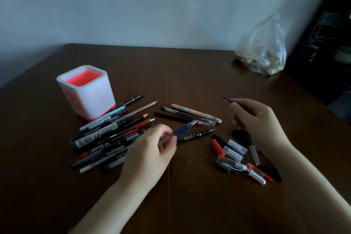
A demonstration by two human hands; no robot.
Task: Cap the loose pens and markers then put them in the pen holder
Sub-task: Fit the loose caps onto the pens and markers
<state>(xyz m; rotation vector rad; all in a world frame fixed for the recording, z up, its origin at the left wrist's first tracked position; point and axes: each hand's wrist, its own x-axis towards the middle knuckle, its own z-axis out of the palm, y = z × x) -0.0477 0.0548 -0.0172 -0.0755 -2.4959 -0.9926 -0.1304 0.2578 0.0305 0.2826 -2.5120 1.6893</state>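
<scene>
- Dark brown wood is making up the table [190, 195], which is sitting against a pale wall, with a clear plastic bag [264, 49] resting at its far right corner.
- A white pen holder [89, 97] with a pink inside is standing upright at the left, with nothing showing above its rim.
- A heap of uncapped pens [114, 131] is lying just in front of and to the right of the holder, tips pointing up and right.
- Three more pens [191, 115] are lying side by side near the middle of the table.
- The left hand [152, 150] is pinching a pen with a blue grip [182, 130] between thumb and fingertips, fingers curled closed around the barrel, the bare tip pointing up and right.
- A black pen [195, 136] is lying on the table just beneath that held pen.
- The right hand [254, 118] is hovering above the table, well apart from the left hand, fingers curled together and pinching a small purple cap [228, 99] that is sticking out toward the left.
- A cluster of loose caps [239, 156], red, black, clear and white, is lying below the right hand.
</scene>
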